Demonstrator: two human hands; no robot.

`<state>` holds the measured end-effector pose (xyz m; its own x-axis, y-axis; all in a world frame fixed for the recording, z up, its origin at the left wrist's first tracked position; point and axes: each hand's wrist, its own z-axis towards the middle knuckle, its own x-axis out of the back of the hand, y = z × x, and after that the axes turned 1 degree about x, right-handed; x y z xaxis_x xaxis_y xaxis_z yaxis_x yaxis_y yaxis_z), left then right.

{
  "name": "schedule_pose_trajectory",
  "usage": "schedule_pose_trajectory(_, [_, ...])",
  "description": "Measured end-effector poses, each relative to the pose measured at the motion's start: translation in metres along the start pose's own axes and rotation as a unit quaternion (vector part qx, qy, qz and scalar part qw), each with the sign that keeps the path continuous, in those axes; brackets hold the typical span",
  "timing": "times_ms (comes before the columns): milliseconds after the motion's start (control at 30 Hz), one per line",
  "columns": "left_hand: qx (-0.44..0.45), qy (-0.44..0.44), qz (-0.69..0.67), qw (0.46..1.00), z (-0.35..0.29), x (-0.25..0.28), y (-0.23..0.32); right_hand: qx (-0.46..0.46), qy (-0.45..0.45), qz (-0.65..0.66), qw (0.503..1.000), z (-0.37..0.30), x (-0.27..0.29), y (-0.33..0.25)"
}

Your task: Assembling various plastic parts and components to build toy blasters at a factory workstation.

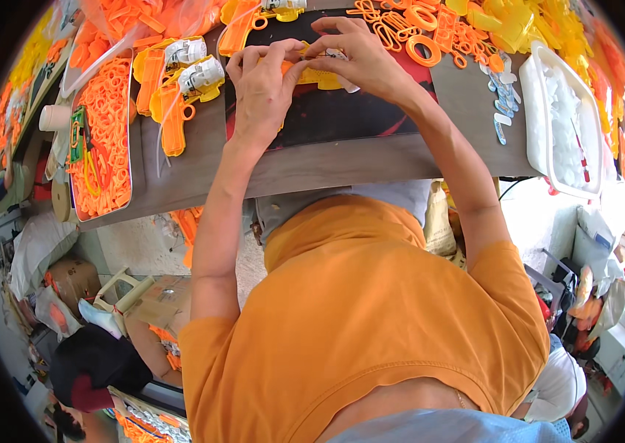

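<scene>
Over a black and red mat (342, 114), my two hands are close together around a yellow and orange plastic toy-gun body (323, 78). My left hand (264, 88) closes its fingers on its left, orange end. My right hand (360, 60) pinches it from the other side, thumb and forefinger meeting near the left fingertips. What lies right between the fingertips is hidden. Left of the mat lie similar orange and yellow toy-gun bodies with white cylindrical parts (202, 75). Another toy-gun body (237, 28) lies just beyond my left hand.
A tray of small orange parts (109, 96), with pliers (92, 166) on top, stands at the left. Orange rings (423, 52) and yellow parts (508, 29) are heaped at the back. At the right are small blue pieces (503, 96) and a white tub (537, 122) of translucent parts.
</scene>
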<state>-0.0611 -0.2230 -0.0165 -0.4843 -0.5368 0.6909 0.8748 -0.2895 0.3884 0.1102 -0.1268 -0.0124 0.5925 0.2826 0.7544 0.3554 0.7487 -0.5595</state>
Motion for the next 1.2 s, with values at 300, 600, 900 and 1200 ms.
schedule_pose_trajectory(300, [-0.009,0.014,-0.002,1.0,-0.003,-0.003,-0.007,-0.028,-0.013,0.038,0.999,0.004,-0.007,0.005])
schedule_pose_trajectory(600, [-0.01,-0.024,-0.029,0.999,-0.023,0.005,-0.031,-0.041,-0.101,0.032,0.994,0.008,0.001,0.005])
schedule_pose_trajectory(900, [0.036,0.008,0.045,0.998,-0.033,-0.003,-0.01,-0.026,-0.104,-0.069,0.992,0.01,0.003,-0.015])
schedule_pose_trajectory(1200, [0.031,0.034,0.042,0.998,-0.034,-0.007,-0.011,-0.122,-0.244,0.164,0.948,0.025,0.012,0.002])
